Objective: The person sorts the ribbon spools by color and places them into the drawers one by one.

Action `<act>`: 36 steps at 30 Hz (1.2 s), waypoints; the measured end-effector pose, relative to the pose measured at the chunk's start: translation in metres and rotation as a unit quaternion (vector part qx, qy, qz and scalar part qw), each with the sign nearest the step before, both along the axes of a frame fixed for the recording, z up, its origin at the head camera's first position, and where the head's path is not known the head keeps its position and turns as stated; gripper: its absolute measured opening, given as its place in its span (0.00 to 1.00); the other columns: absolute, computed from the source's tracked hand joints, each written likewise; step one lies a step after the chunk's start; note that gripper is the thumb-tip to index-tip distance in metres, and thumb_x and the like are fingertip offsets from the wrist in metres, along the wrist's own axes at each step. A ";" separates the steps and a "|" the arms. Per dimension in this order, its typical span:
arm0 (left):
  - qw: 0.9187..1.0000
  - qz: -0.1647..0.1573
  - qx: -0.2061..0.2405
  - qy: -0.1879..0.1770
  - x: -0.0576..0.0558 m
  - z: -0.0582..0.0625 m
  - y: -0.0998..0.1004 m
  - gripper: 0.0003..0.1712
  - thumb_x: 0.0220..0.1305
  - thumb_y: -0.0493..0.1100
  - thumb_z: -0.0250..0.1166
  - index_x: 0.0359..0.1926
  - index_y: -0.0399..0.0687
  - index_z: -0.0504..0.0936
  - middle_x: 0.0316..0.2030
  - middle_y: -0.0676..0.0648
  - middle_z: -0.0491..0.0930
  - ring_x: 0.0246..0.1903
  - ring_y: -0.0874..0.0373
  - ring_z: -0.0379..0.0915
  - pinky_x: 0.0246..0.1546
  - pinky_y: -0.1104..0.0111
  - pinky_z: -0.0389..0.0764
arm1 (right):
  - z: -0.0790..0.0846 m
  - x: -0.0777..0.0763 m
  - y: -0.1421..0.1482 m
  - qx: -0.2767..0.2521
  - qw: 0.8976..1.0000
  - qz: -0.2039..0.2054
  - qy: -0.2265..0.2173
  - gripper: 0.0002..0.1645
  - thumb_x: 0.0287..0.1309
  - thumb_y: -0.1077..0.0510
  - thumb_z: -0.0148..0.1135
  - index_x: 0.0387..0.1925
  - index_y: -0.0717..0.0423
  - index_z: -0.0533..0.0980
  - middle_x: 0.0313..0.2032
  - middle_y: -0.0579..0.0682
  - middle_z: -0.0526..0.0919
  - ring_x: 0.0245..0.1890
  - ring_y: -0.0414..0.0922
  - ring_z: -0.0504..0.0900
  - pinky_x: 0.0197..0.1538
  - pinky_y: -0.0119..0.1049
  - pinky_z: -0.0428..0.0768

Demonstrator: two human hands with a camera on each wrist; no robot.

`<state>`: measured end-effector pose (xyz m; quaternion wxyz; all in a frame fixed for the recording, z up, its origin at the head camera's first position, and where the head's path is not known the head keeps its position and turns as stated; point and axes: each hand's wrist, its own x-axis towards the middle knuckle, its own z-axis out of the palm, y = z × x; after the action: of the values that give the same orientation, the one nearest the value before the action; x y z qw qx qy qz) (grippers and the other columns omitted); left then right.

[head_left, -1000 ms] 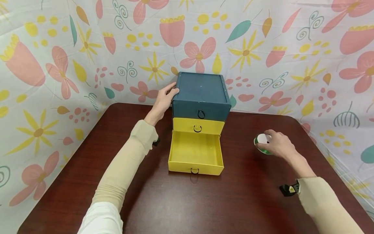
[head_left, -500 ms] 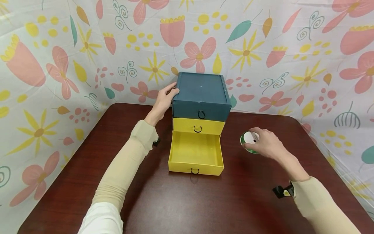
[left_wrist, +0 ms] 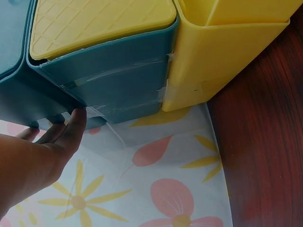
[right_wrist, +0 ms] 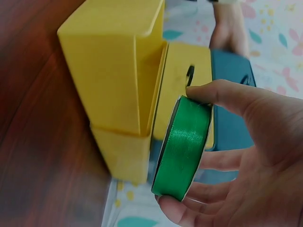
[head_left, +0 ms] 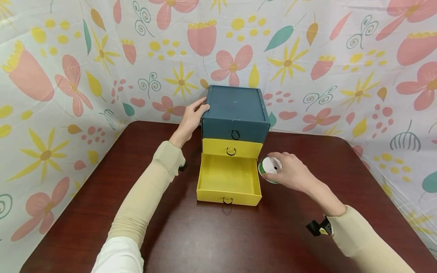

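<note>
A spool of green ribbon (right_wrist: pixel 182 146) with white end discs is pinched between the thumb and fingers of my right hand (head_left: pixel 293 172). In the head view the ribbon spool (head_left: pixel 269 167) hangs just right of the pulled-out yellow bottom drawer (head_left: pixel 228 198). That drawer holds nothing visible. Above it stand a closed yellow drawer (head_left: pixel 218 146) and a dark teal top drawer (head_left: pixel 218 129), each with a black ring pull. My left hand (head_left: pixel 191 119) rests against the upper left side of the drawer unit (head_left: pixel 235 102); the left wrist view shows its fingertips touching the teal wall.
The unit stands near the back of a dark reddish-brown table (head_left: pixel 211 242). A white cloth (head_left: pixel 136 49) printed with flowers and leaves hangs behind the table and along both sides. Clear tape (left_wrist: pixel 123 71) runs across the unit's side.
My right hand has carried the ribbon spool leftward over the table, from the right part up to the open drawer's right edge. The left hand and the drawers have stayed in place.
</note>
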<state>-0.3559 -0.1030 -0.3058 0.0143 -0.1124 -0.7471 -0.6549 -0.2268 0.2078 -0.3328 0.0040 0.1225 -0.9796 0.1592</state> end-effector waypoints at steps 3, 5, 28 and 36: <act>1.000 0.001 -0.001 0.001 0.000 0.000 0.000 0.31 0.73 0.54 0.52 0.73 0.59 0.60 0.72 0.50 0.59 0.71 0.56 0.56 0.70 0.57 0.61 | 0.000 0.001 -0.011 -0.003 1.000 0.017 0.005 0.40 0.45 0.44 0.74 0.59 0.58 0.74 0.46 0.61 0.79 0.41 0.52 0.73 0.33 0.38 0.78; 1.000 0.002 -0.001 0.002 0.000 0.000 0.000 0.30 0.73 0.54 0.52 0.73 0.60 0.61 0.72 0.50 0.59 0.71 0.56 0.56 0.71 0.57 0.61 | -0.001 0.001 -0.019 -0.004 1.000 0.025 0.008 0.40 0.45 0.44 0.74 0.59 0.57 0.74 0.46 0.60 0.79 0.42 0.52 0.73 0.34 0.38 0.78; 1.000 0.003 -0.003 0.003 -0.001 -0.001 0.001 0.30 0.73 0.54 0.52 0.73 0.59 0.61 0.72 0.50 0.59 0.70 0.56 0.57 0.70 0.58 0.62 | -0.035 -0.017 -0.079 0.009 0.997 0.078 0.013 0.41 0.43 0.39 0.73 0.58 0.54 0.76 0.45 0.56 0.81 0.41 0.49 0.75 0.31 0.37 0.75; 1.000 0.001 -0.003 0.005 -0.001 -0.001 0.000 0.30 0.73 0.54 0.52 0.73 0.59 0.61 0.73 0.51 0.59 0.71 0.56 0.56 0.71 0.57 0.61 | -0.053 -0.023 -0.089 0.028 0.996 0.083 0.020 0.42 0.42 0.38 0.75 0.58 0.54 0.75 0.47 0.57 0.80 0.41 0.50 0.76 0.30 0.40 0.76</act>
<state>-0.3571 -0.1029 -0.3072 0.0178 -0.1151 -0.7489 -0.6524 -0.2503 0.1193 -0.3855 0.0066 0.2064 -0.9699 0.1290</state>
